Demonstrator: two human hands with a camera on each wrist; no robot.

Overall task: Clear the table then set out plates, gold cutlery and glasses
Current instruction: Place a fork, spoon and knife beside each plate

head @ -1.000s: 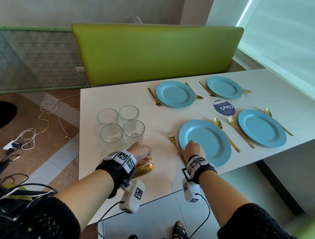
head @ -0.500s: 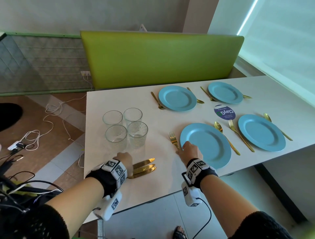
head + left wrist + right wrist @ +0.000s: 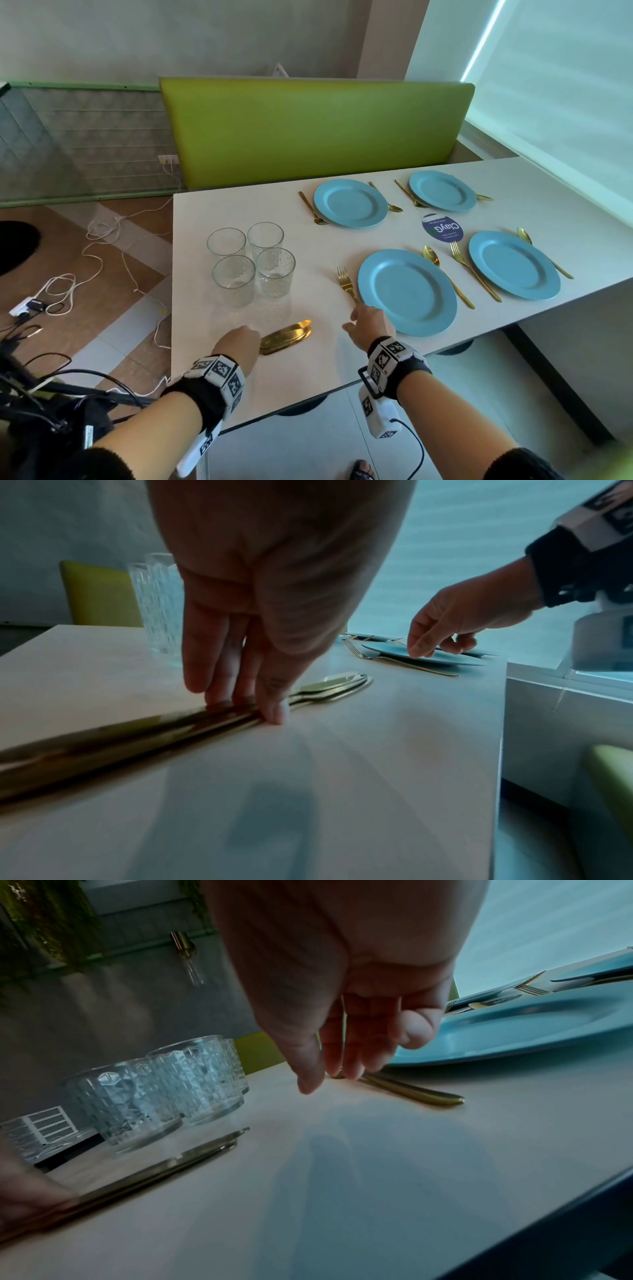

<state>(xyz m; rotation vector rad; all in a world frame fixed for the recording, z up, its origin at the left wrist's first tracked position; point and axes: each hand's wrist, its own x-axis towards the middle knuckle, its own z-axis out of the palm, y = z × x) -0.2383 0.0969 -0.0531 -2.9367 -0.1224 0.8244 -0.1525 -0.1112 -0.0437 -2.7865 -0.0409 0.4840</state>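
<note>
Table: white, our largest item; its near corner is cut off behind our wrists. Green bench back stands beyond it.

Four blue plates, each bare, each flanked by a gold fork and spoon.

Four ribbed glasses, clustered touching, nothing in them that we can make out.

Round printed coaster between the plates; lettering only partly legible.

Gold knives: stacked near the table's front edge; count unclear, handles hidden under our left hand, whose straight fingers press them flat.

Right hand: fingers loosely extended, holding nothing, tips just over the nearest gold fork.
</note>
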